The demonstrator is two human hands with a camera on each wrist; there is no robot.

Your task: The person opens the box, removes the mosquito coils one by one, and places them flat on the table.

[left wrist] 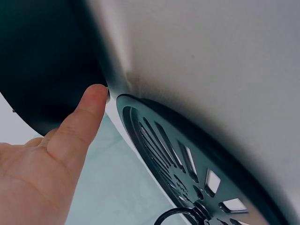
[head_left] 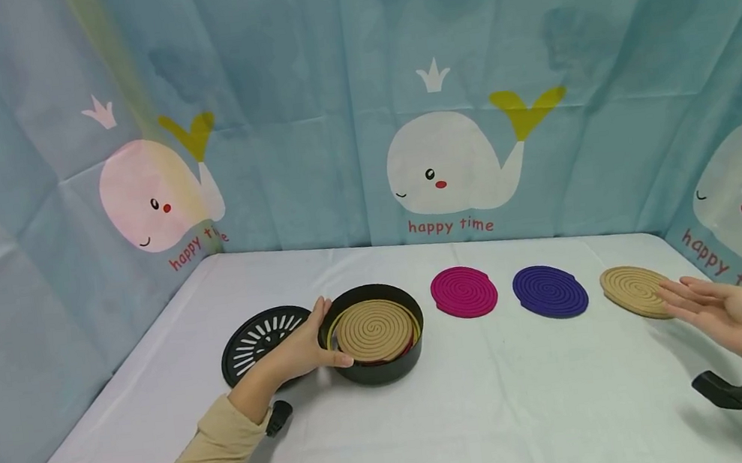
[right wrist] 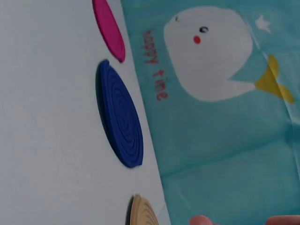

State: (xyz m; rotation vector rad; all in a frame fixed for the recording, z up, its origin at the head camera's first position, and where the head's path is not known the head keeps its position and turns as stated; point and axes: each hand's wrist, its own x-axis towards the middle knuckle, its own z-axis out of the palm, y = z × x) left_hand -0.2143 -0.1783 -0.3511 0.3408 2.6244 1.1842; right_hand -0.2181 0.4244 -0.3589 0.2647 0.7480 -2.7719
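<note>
My left hand [head_left: 301, 346] grips the left side of a round black tin [head_left: 380, 372], thumb at the front and fingers toward the back. A tan mosquito coil [head_left: 374, 330] lies on top in the tin, over yellow and dark red edges mostly hidden beneath it. In the left wrist view, a finger lies along the tin's dark wall [left wrist: 47, 61]. My right hand [head_left: 726, 311] hovers at the right with fingers extended and palm turned up, holding nothing. Its fingertips overlap the edge of another tan mosquito coil [head_left: 634, 292] in the head view.
Left of the tin lies a slotted black lid [head_left: 237, 347], partly behind my left hand, with a wire ring [left wrist: 166, 215] on it. A pink coil [head_left: 464, 292] and a blue-purple coil [head_left: 549, 292] lie in a row on the white table [head_left: 485, 415]. Whale-print curtains [head_left: 311, 177] enclose it.
</note>
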